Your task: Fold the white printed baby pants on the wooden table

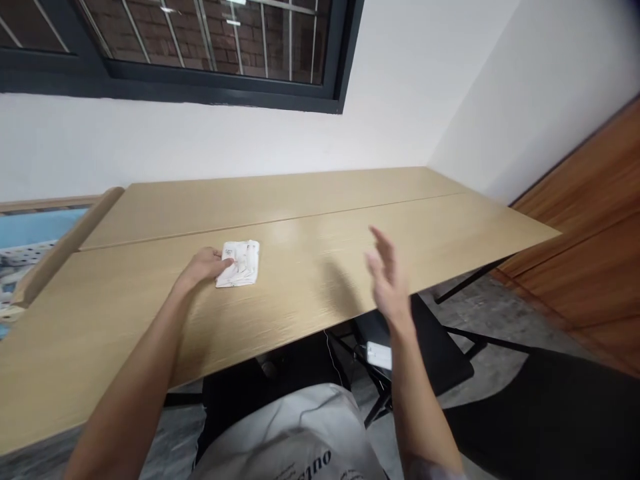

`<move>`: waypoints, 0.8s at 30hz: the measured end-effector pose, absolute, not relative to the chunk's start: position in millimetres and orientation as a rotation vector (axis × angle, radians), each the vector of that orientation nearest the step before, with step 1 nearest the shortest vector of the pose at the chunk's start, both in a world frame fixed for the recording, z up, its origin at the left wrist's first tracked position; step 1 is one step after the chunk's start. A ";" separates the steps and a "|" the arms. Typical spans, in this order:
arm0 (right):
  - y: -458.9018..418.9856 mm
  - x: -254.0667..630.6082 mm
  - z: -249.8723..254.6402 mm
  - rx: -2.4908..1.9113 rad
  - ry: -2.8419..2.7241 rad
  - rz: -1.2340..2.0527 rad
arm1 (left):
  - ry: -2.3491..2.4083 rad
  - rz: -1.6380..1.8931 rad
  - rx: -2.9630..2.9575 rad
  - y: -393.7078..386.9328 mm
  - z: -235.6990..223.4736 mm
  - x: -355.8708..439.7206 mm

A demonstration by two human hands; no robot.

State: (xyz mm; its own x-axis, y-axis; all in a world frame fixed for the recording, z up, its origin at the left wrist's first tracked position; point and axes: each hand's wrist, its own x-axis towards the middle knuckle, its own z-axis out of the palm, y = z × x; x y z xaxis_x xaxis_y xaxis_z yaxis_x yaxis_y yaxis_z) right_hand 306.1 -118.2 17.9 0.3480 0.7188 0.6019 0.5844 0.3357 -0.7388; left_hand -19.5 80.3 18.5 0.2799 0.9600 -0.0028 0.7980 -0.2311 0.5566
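Two tabletops (300, 267) meet along one seam beneath one window (215, 40). One white packet (245, 263) lies left of centre, inward from the surface's near edge, its left side pinched by the left hand (207, 265); the right hand (387, 277), blurred, is raised, empty, fingers spread, near that edge.

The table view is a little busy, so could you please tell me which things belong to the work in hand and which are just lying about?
In use, it seems:
- white packet, thumb of left hand on its left side
- table, beneath the packet

Apparently just lying about:
- white rectangular object on a black seat
- thin pale cable
- blue fabric, far left
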 end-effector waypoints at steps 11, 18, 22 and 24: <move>-196.9 407.6 -220.8 -2.064 0.051 0.116 | 1.078 0.772 1.931 -71.8 52.4 -20.4; -163.4 431.4 -275.8 -2.485 0.248 0.197 | 0.724 0.251 1.324 -160.8 -42.5 -14.0; -155.2 459.1 -290.1 -2.628 0.245 0.269 | 0.808 0.329 1.100 -165.3 -116.3 -18.1; -154.3 473.3 -293.0 -2.671 0.185 0.298 | 0.934 0.380 0.946 -163.1 -143.4 -27.9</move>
